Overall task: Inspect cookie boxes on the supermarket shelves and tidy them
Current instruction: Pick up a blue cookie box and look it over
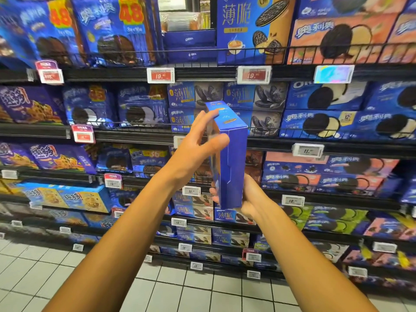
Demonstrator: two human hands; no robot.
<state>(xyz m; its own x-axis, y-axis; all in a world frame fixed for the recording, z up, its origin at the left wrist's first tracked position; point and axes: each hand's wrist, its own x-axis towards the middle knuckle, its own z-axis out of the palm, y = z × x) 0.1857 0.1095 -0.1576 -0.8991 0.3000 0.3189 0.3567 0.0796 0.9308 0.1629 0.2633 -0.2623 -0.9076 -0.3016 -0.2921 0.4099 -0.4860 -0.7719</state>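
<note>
A person holds a blue cookie box (227, 158) upright in front of the supermarket shelves (135, 74), its narrow blue side turned toward the camera and its printed front facing left. The right hand (245, 199) supports the box from below, fingers curled round its bottom end, with fingertips showing at the box's lower left edge. The left hand (198, 143) is at the upper part of the box; its thumb lies against the front edge and its fingers are spread and nearly straight, reaching toward the top left face, though blur hides whether they press on it. Behind the box, the shelves carry rows of blue cookie boxes (254, 95) with dark sandwich cookies printed on them, large blue bags (112, 30) at upper left, and pink-and-blue boxes (337, 39) at right. Price tags (160, 75) clip along the shelf edges. White floor tiles (45, 262) show at lower left.
</note>
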